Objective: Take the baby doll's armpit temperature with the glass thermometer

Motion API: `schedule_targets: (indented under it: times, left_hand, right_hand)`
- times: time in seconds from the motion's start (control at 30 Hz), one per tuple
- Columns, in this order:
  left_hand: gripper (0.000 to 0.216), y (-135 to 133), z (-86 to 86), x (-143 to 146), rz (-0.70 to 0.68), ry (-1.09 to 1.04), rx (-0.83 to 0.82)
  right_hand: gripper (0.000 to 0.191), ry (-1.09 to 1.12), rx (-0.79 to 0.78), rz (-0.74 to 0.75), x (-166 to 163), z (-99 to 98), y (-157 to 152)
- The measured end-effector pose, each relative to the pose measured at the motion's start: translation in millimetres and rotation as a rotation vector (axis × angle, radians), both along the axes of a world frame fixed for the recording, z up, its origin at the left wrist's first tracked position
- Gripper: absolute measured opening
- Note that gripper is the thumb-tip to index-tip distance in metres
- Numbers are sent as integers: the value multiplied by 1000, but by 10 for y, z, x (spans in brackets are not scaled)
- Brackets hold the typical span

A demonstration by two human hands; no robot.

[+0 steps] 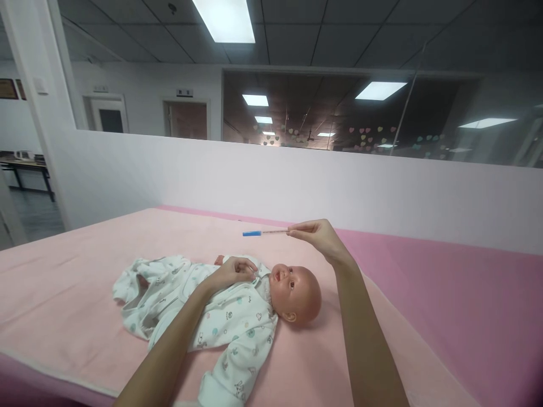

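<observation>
Baby doll point(237, 305) is laid on its back on the pink blanket point(63, 294) covering the bed, body in a white printed romper point(182, 294) to the left, bare head point(297, 291) to the right; long axis runs roughly left-right, slightly tilted toward the camera on the head end. Left hand point(233, 270) is rested on the doll's chest near the collar, fingers curled loosely against the fabric; whether cloth is actually pinched cannot be told. Thermometer point(265, 232) is held in the air above the doll's upper chest and neck, well clear of it, long axis near horizontal, blue tip point(252, 233) pointed left. Its right end is gripped by the right hand point(316, 234), fingers closed in a pinch around the stem, wrist raised above and just behind the doll's head. The blue tip sits almost straight above the left hand, so the left hand is the nearer one to the doll and the right hand is the only one on the thermometer. A darker pink surface point(445, 294) is seen to the right.
</observation>
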State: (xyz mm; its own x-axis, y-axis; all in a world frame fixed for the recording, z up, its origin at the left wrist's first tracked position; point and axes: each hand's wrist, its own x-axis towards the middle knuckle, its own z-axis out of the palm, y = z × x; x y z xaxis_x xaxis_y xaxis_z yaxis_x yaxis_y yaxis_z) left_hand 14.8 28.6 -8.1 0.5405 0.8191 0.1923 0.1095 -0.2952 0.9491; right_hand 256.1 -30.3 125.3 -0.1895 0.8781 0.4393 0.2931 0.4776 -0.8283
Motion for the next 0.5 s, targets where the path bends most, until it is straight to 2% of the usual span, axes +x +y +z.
schedule_targets:
  times: [0.23, 0.33, 0.5]
  left_hand:
    - [22, -31, 62, -1, -35, 136, 108]
    - [21, -56, 93, 8, -60, 194, 126]
    - [20, -71, 112, 9, -68, 228, 160]
  right_hand:
    - [27, -27, 28, -16, -20, 32, -42]
    - [24, -84, 105, -63, -75, 153, -284]
    - [16, -241, 370, -189, -251, 330, -853]
